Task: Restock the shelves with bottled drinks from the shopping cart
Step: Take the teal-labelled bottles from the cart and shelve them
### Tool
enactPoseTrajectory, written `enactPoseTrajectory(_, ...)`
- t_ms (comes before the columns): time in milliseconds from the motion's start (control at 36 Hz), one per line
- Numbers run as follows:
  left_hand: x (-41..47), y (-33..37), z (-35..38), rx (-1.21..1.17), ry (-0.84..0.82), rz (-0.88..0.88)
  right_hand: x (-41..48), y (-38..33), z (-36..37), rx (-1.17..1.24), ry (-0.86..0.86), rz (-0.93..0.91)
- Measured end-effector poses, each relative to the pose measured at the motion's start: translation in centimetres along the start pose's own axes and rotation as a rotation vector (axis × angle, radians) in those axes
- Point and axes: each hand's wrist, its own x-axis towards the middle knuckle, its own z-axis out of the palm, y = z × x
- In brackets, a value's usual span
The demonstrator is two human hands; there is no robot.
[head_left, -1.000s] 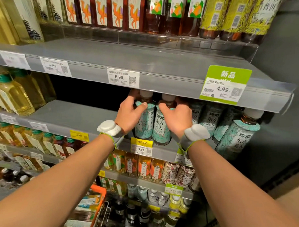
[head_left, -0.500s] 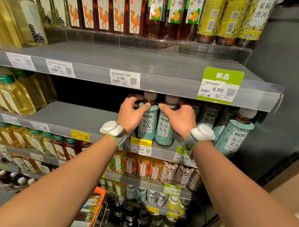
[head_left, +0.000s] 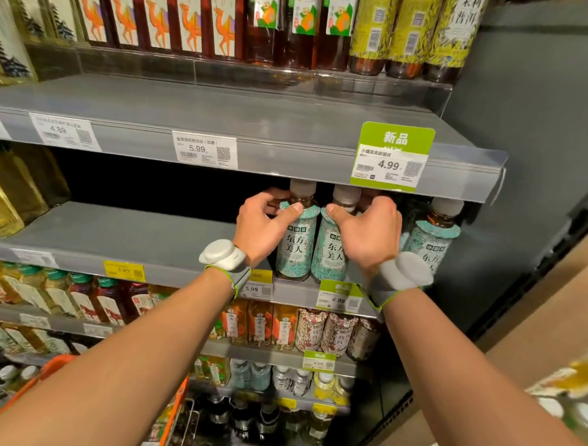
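Observation:
Two teal-labelled tea bottles with white caps stand upright side by side near the front edge of the second grey shelf (head_left: 123, 239). My left hand (head_left: 260, 226) grips the shoulder of the left bottle (head_left: 295, 250), thumb across its front. My right hand (head_left: 369, 233) grips the shoulder of the right bottle (head_left: 331, 254). A third matching bottle (head_left: 431, 242) stands further right, apart from my hands. The orange rim of the shopping cart (head_left: 173, 416) shows at the bottom left, with drinks inside.
The shelf above (head_left: 255, 153) overhangs close over the bottle caps and carries price tags. The second shelf is bare left of my hands as far as yellow bottles (head_left: 4, 200) at the far left. Lower shelves hold several rows of drinks. A grey side panel (head_left: 524, 165) closes the right.
Both hands have slid up from the bottles' bodies to their shoulders. The two bottles now stand a little nearer the shelf's front edge, still upright and side by side.

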Motion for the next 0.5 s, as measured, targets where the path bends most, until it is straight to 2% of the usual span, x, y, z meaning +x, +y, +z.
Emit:
enactPoseTrajectory(306,-0.4,0.6,4.2,-0.002,-0.029,0.012,-0.1,2.4,-3.4,-0.179,0.129,-0.171)
enactPoseTrajectory(500,-0.5,0.7,5.7,0.026,-0.041,0.042,-0.5,3.1,-4.9,-0.212,0.152,-0.165)
